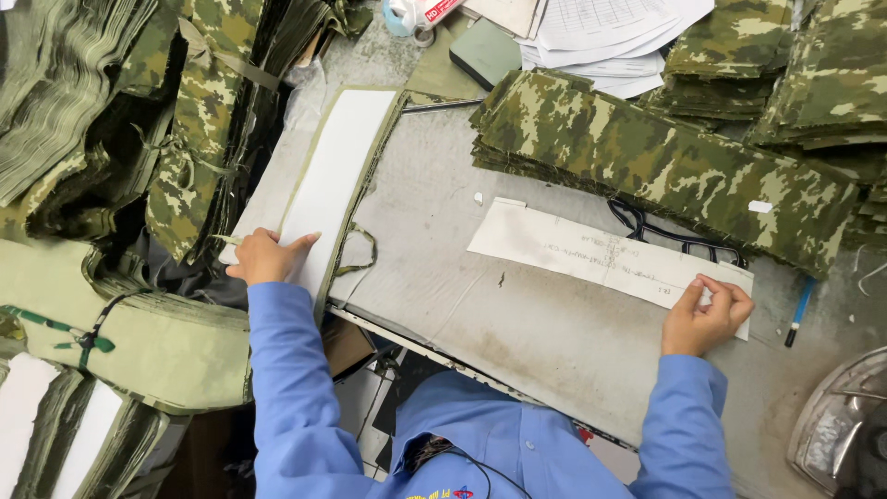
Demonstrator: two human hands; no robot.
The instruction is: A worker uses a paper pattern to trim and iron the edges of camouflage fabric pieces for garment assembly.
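My left hand (265, 256) rests on the near end of a long white strip of interfacing (337, 176) that lies on a stack of olive fabric pieces at the table's left edge, fingers spread over it. My right hand (710, 314) pinches the right end of a long white paper pattern (591, 254) with handwriting, which lies flat on the grey table (517, 323). A stack of long camouflage fabric pieces (665, 162) lies just behind the pattern. Both arms wear blue sleeves.
Bundles of camouflage and olive cut pieces (120, 120) pile up at the left. More camouflage stacks (813, 74) and loose papers (601, 37) sit at the back. Black scissors (679, 238) peek from under the pattern; a blue pen (799, 310) lies at the right.
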